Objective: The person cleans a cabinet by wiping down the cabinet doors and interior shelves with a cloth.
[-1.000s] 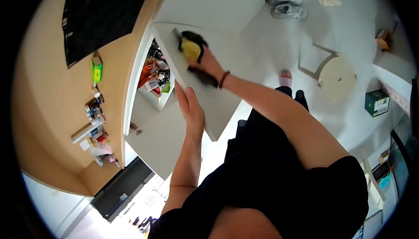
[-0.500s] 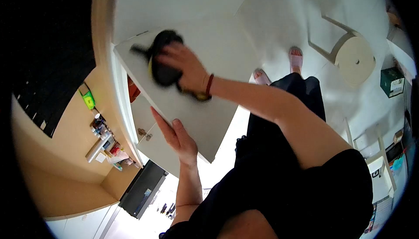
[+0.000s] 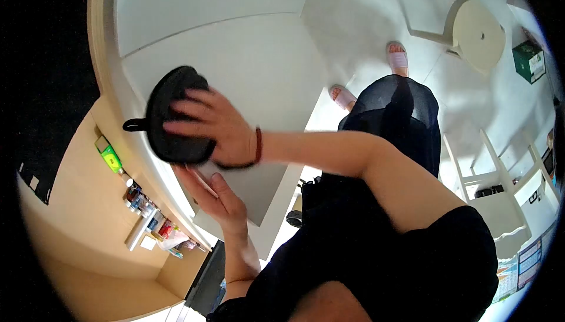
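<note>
A black cloth mitt (image 3: pixel 176 128) with a hanging loop lies against a white cabinet door (image 3: pixel 253 87). My right hand (image 3: pixel 212 125), blurred by motion, presses on the mitt with its fingers spread over it. A dark red band circles that wrist. My left hand (image 3: pixel 215 198) grips the edge of the door, thumb on one face and fingers on the other. Its fingertips are just below the mitt and partly hidden.
A wooden shelf (image 3: pixel 76 204) at the left bears a green packet (image 3: pixel 108 154) and several small bottles. A white stool (image 3: pixel 479 34) and a green box (image 3: pixel 528 61) stand on the floor at the right. Another white chair (image 3: pixel 500 222) is at the lower right.
My right hand has moved the mitt toward the door's edge, close to my left hand. The door has swung nearer the cabinet, narrowing the gap. The camera view has shifted too.
</note>
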`<state>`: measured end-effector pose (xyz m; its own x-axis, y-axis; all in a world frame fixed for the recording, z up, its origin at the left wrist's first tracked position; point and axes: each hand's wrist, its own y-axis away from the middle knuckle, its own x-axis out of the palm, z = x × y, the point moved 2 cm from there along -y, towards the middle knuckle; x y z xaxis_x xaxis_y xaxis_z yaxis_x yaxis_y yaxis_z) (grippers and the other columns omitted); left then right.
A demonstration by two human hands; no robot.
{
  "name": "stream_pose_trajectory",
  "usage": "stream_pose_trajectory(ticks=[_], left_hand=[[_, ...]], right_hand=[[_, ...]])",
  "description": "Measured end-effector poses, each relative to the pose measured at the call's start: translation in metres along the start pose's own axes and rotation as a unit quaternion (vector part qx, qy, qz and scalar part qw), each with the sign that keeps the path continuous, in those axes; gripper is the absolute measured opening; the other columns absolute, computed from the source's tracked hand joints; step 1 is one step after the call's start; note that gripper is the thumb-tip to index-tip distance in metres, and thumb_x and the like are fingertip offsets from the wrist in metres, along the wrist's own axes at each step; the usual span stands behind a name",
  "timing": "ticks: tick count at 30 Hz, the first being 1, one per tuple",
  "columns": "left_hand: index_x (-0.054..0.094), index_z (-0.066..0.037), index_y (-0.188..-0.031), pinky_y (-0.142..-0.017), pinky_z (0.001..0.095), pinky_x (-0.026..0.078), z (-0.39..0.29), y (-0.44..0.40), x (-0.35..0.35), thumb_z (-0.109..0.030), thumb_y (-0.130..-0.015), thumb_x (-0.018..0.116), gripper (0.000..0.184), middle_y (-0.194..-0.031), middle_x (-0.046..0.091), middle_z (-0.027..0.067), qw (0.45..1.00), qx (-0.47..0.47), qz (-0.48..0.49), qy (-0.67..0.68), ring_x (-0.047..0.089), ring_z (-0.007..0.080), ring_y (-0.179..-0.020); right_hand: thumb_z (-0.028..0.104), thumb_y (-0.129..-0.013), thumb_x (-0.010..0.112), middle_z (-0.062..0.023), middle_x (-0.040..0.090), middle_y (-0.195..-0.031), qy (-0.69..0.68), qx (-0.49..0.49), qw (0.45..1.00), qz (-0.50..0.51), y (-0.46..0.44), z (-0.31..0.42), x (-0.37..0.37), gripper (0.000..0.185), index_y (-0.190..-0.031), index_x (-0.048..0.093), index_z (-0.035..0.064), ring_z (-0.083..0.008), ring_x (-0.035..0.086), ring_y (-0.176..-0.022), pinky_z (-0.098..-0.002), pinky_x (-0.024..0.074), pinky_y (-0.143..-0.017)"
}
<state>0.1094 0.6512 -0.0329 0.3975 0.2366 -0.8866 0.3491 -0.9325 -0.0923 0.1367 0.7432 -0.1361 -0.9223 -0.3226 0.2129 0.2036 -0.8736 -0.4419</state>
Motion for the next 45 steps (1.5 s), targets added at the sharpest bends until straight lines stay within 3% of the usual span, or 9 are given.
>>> stream_pose_trajectory(ticks=[10,14,17,22,26,28,29,36,45], left_hand=[[0.04,-0.003,-0.135,-0.11,0.0548,0.015,0.007,0.005,-0.015,-0.011,-0.091,0.041,0.045,-0.143,0.036,0.02,0.958,0.2,0.101,-0.181,0.027,0.0387,-0.135],[0.063,-0.009,-0.108,-0.111,0.0554,0.008,-0.006,-0.006,-0.016,-0.015,-0.085,0.049,0.028,-0.122,0.059,0.0124,0.916,0.177,0.288,-0.215,0.04,0.032,-0.129],[0.065,-0.013,-0.096,-0.112,0.055,0.006,0.001,-0.003,-0.025,-0.018,-0.082,0.052,0.02,-0.114,0.064,0.0069,0.94,0.122,0.265,-0.176,0.049,0.0266,-0.12],[0.057,-0.008,-0.108,-0.111,0.0577,0.008,0.001,0.011,-0.043,-0.023,-0.087,0.05,0.026,-0.127,0.053,0.018,0.95,0.117,0.243,-0.159,0.046,0.0352,-0.121],[0.051,-0.007,-0.112,-0.104,0.0611,0.023,0.029,0.037,-0.066,-0.021,-0.09,0.049,0.026,-0.124,0.046,0.0199,0.931,0.289,0.093,-0.203,0.045,0.0425,-0.118],[0.051,0.001,-0.102,-0.089,0.0664,0.043,0.03,0.024,-0.044,-0.012,-0.092,0.047,0.017,-0.1,0.054,0.022,0.87,0.425,0.033,-0.249,0.057,0.0501,-0.1],[0.044,-0.012,-0.126,-0.108,0.0596,0.021,0.0,0.025,-0.046,-0.027,-0.092,0.049,0.037,-0.135,0.04,0.0183,0.964,0.059,0.107,-0.237,0.033,0.0403,-0.13],[0.039,-0.009,-0.129,-0.105,0.0646,0.024,0.048,0.018,-0.042,-0.03,-0.095,0.036,0.04,-0.131,0.043,0.0201,0.902,0.135,0.137,-0.387,0.036,0.0459,-0.127],[0.042,-0.006,-0.125,-0.104,0.0656,0.023,0.064,-0.008,0.009,-0.03,-0.094,0.033,0.04,-0.128,0.045,0.0207,0.833,0.271,0.265,-0.402,0.038,0.0474,-0.125]], right_hand=[[0.02,-0.088,0.044,-0.0204,0.054,-0.108,-0.038,0.519,0.827,-0.212,0.086,-0.077,-0.005,0.032,-0.108,0.055,-0.0033,-0.0381,0.048,-0.108,-0.0415,0.0379,-0.092],[0.03,-0.079,0.056,-0.0129,0.049,-0.125,-0.022,0.004,1.0,0.016,0.015,-0.015,-0.006,0.045,-0.121,0.056,0.0132,-0.0372,0.04,-0.122,-0.0505,0.0269,-0.104],[0.026,-0.075,0.058,-0.0121,0.05,-0.127,-0.061,-0.087,0.994,0.012,-0.01,-0.086,0.001,0.046,-0.12,0.058,0.018,-0.0357,0.041,-0.122,-0.0523,0.0273,-0.104],[0.021,-0.087,0.05,-0.023,0.055,-0.116,0.049,0.4,0.897,-0.181,0.042,-0.28,-0.036,0.037,-0.116,0.053,-0.0023,-0.039,0.048,-0.113,-0.0401,0.0378,-0.1],[0.034,-0.09,0.037,-0.0266,0.062,-0.099,0.238,0.53,0.812,0.051,0.117,-0.457,-0.06,0.046,-0.094,0.06,-0.0055,-0.0401,0.056,-0.101,-0.0478,0.0412,-0.092],[0.031,-0.089,0.045,-0.0267,0.062,-0.098,0.177,0.544,0.82,0.016,0.085,-0.403,-0.063,0.041,-0.098,0.059,-0.0066,-0.0399,0.057,-0.1,-0.048,0.0413,-0.092],[0.03,-0.088,0.047,-0.0262,0.063,-0.097,0.1,0.58,0.806,-0.054,0.07,-0.366,-0.056,0.04,-0.1,0.058,-0.0068,-0.0398,0.058,-0.099,-0.0479,0.0414,-0.091],[0.012,-0.072,0.058,-0.0144,0.051,-0.128,0.071,0.112,0.991,0.005,0.075,-0.305,-0.047,0.052,-0.123,0.055,0.0157,-0.0364,0.042,-0.123,-0.0473,0.0304,-0.106],[0.044,-0.092,0.034,-0.0267,0.063,-0.102,0.206,0.547,0.811,-0.013,0.182,-0.612,-0.086,0.058,-0.102,0.06,-0.0065,-0.0443,0.057,-0.098,-0.0464,0.0413,-0.092]])
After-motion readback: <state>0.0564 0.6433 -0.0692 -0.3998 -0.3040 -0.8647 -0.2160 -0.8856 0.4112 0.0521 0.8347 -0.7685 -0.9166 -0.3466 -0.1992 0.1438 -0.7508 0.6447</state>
